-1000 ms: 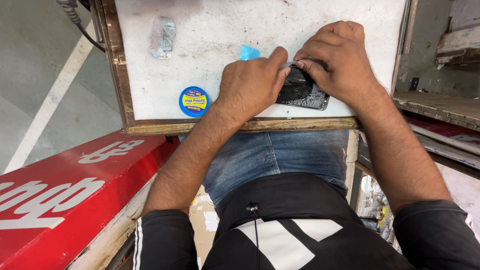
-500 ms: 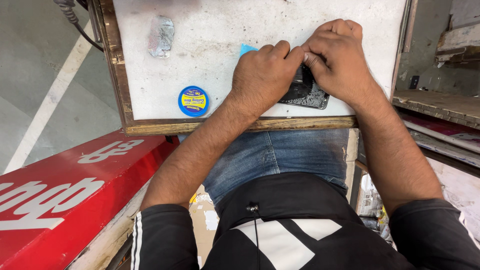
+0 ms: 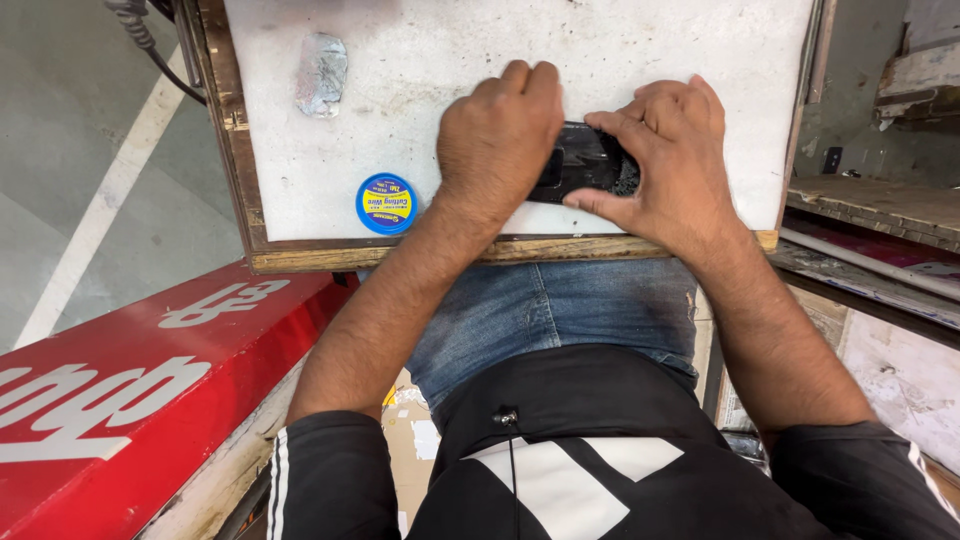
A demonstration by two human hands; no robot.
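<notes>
Apparently both hands (image 3: pixel 590 150) on phone (image 3: pixel 585 165).

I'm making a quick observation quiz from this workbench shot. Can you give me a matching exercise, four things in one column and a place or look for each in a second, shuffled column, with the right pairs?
Things:
1. dark flat device
2. round tin
3. crumpled foil piece
4. red panel

Descriptions:
A. blue with a yellow middle, near the board's front edge
B. silvery grey, at the far left of the white board
C. held between the left hand and the right hand
D. below the board, on the left, with white lettering

Pairs: 1-C, 2-A, 3-B, 4-D
</notes>
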